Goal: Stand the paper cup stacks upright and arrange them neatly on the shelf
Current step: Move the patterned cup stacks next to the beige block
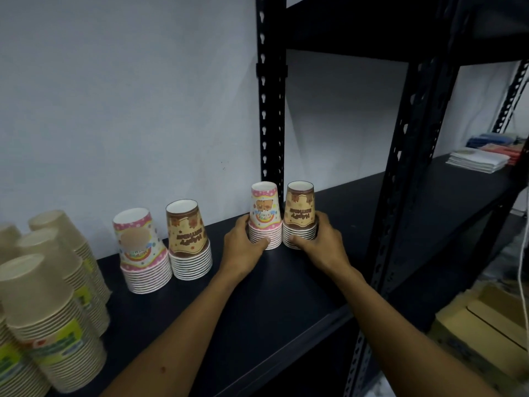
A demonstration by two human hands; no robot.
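Two short cup stacks stand rim-down side by side near the black upright post: a pink patterned stack (264, 209) and a brown patterned stack (300, 207). My left hand (243, 247) wraps the pink stack's lower rims from the left. My right hand (323, 242) wraps the brown stack's lower rims from the right. Further left, another pink stack (141, 250) and another brown stack (189, 240) stand rim-down, touching each other, against the wall. All rest on the black shelf (272, 296).
Several tall stacks of plain beige cups (48, 310) crowd the shelf's left end. A black post (272, 96) rises behind the held stacks and another (406, 167) stands at the front right. Folded cloths (476, 160) lie far right. Cardboard boxes (483, 330) sit below.
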